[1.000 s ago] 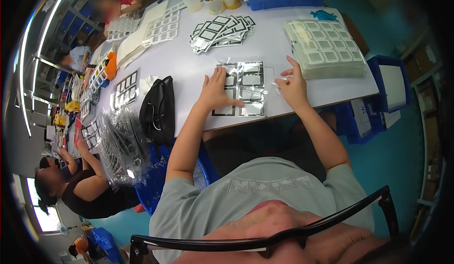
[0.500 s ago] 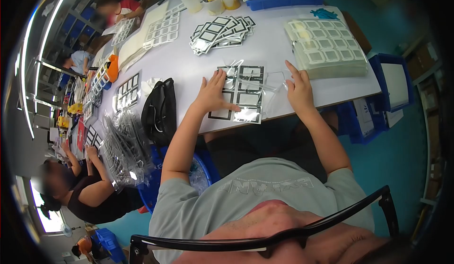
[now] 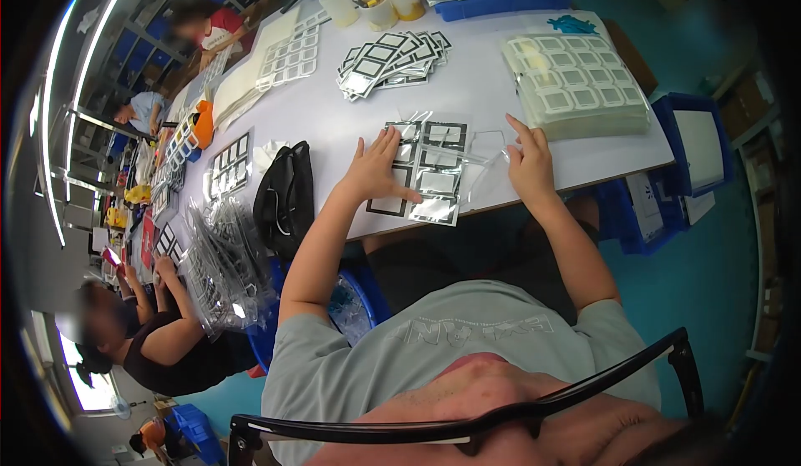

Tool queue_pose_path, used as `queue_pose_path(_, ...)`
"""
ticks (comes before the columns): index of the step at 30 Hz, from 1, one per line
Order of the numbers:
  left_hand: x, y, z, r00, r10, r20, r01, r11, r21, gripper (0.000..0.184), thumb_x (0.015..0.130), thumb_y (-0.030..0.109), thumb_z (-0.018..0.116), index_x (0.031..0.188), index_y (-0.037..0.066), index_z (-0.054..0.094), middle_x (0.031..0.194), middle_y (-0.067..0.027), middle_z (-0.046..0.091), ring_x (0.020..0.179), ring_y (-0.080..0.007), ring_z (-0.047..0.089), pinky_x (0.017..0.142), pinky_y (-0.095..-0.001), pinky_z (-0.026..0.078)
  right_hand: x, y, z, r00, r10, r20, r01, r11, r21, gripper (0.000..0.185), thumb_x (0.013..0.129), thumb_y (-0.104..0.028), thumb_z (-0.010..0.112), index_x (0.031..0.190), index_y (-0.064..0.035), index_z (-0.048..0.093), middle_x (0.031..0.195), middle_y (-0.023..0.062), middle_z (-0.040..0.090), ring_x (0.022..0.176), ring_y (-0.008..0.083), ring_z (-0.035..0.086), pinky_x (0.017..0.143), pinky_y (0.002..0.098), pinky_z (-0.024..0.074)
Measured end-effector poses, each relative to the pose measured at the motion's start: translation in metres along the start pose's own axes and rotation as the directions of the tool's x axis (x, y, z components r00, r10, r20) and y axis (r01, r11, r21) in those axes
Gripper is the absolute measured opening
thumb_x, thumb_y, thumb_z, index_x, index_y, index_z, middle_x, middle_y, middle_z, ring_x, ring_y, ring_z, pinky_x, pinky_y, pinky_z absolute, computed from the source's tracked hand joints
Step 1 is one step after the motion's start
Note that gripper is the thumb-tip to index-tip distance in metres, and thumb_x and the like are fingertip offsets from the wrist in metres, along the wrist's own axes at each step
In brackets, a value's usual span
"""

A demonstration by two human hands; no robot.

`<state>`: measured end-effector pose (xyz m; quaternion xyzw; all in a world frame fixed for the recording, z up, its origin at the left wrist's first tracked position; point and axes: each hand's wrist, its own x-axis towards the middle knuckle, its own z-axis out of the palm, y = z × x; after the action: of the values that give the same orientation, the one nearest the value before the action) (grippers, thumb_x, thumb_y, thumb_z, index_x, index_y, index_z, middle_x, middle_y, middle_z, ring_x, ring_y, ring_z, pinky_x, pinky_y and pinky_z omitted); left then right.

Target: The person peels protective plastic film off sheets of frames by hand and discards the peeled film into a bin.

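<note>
My left hand (image 3: 375, 170) lies spread over a sheet of black-framed rectangles (image 3: 437, 184) near the table's front edge, fingers on its left part and thumb low near its middle. Glare from shiny film crosses the sheet. At the right, my right hand (image 3: 531, 164) has its index finger stretched up, while the thumb and other fingers pinch a clear plastic film (image 3: 484, 166). That film reaches from the hand to the sheet's right side; its exact outline is hard to see.
Behind lies a fanned pile of similar framed sheets (image 3: 388, 64). A thick stack of clear-and-white sheets (image 3: 580, 86) stands at right, white cups (image 3: 380, 11) at the back. Left are a black pouch (image 3: 285, 199) and plastic-wrapped bundles (image 3: 221, 266). Co-workers sit along the left side.
The framed sheet's right part has shifted slightly downward and tilted, and the film's outline has changed. Both my hands stay almost in place. A co-worker at left now shows a red-pink object near the hands.
</note>
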<state>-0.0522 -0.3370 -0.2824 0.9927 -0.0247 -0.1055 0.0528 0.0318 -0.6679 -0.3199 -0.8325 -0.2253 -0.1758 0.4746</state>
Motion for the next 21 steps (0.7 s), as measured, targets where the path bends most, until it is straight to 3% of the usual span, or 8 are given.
queue_pose_path(5,-0.0016,-0.0027,-0.0019,1.000,0.026,0.006,-0.026,1.000,0.008,0.172,0.044,0.095,0.081,0.169,-0.002,0.015,0.177,-0.0232,0.020,0.166,-0.0334,0.015,0.132,-0.0611,0.009,-0.0006,0.0011,-0.0012,0.997,0.079,0.014,-0.079,0.996,0.030,0.066,0.088,0.009,0.071,0.148,-0.0164,0.062,0.101,0.0118,0.056,0.072,0.0235,0.059,0.074,0.0355,0.0541)
queue_pose_path(21,-0.0091,-0.0098,-0.0014,0.995,0.095,-0.024,-0.094,0.995,0.017,0.170,0.045,0.091,0.084,0.169,-0.004,0.017,0.176,-0.0223,0.023,0.165,-0.0332,0.019,0.133,-0.0597,0.012,-0.0029,-0.0011,-0.0050,0.999,0.038,0.005,-0.038,0.999,0.015,0.062,0.088,0.010,0.066,0.146,-0.0136,0.063,0.099,0.0116,0.055,0.071,0.0225,0.056,0.072,0.0340,0.0515)
